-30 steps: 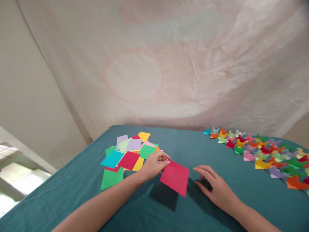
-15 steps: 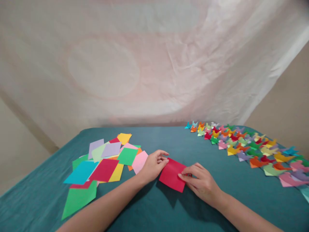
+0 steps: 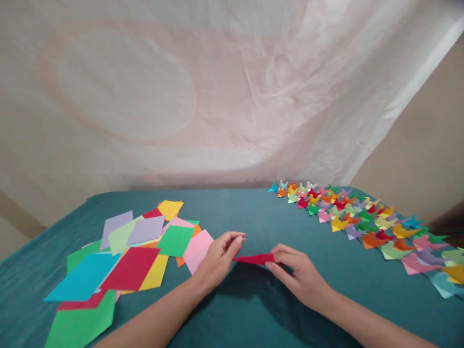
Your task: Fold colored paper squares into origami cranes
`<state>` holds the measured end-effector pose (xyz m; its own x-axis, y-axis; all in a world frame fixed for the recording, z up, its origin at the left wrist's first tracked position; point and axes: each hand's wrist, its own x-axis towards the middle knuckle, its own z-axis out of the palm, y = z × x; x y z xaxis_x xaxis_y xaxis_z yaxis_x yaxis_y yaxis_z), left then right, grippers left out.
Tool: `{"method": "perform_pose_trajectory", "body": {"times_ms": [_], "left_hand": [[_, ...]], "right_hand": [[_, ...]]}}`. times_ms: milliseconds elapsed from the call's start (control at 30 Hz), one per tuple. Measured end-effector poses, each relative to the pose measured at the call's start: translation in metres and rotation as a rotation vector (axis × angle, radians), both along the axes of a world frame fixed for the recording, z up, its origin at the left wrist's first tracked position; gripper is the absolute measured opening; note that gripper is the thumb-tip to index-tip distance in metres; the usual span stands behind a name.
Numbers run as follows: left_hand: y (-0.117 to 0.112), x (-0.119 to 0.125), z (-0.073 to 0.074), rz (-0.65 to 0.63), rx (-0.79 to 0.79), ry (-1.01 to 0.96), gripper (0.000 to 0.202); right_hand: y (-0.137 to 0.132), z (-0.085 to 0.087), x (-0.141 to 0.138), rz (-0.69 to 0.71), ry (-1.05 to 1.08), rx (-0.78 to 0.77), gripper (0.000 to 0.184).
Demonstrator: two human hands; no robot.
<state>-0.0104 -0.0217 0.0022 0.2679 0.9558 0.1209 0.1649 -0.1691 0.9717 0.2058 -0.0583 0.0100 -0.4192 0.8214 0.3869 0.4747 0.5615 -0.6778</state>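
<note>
A piece of red origami paper (image 3: 253, 259) hangs just above the cloth, turned nearly edge-on, so I cannot tell whether it is folded. My right hand (image 3: 299, 270) pinches its right end between thumb and fingers. At the other end is my left hand (image 3: 219, 256), closed, thumb against the fingertips; the paper's left tip meets it below the thumb, where the grip is partly hidden. A pink paper sheet (image 3: 198, 250) lies just left of my left hand.
Loose coloured sheets, among them a red sheet (image 3: 130, 268) and a blue sheet (image 3: 85, 276), overlap at left on the green tablecloth (image 3: 224, 208). Rows of folded paper birds (image 3: 339, 224) stand along the right. A pale curtain (image 3: 224, 106) hangs behind the table.
The red paper has tipped from showing its broad face to nearly edge-on. My left hand has shifted slightly left and down. The view has turned a little, widening the sheets at left.
</note>
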Motion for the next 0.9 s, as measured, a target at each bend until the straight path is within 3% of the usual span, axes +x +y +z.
{"method": "perform_pose_trajectory", "body": {"times_ms": [133,367,600,900], "left_hand": [[-0.003,-0.002,0.007,-0.042,0.009,0.010,0.048],[-0.003,0.003,-0.004,-0.059,-0.062,0.072,0.024],[-0.004,0.004,0.002,-0.096,-0.111,0.024,0.032],[-0.004,0.003,0.005,-0.126,-0.090,0.055,0.040]], "right_hand": [[0.008,0.006,-0.005,-0.040,0.107,-0.253,0.033],[0.014,-0.008,-0.005,-0.036,0.260,-0.454,0.040],[0.018,-0.016,-0.001,-0.052,0.327,-0.534,0.042],[0.018,-0.019,0.000,-0.060,0.330,-0.509,0.041]]}}
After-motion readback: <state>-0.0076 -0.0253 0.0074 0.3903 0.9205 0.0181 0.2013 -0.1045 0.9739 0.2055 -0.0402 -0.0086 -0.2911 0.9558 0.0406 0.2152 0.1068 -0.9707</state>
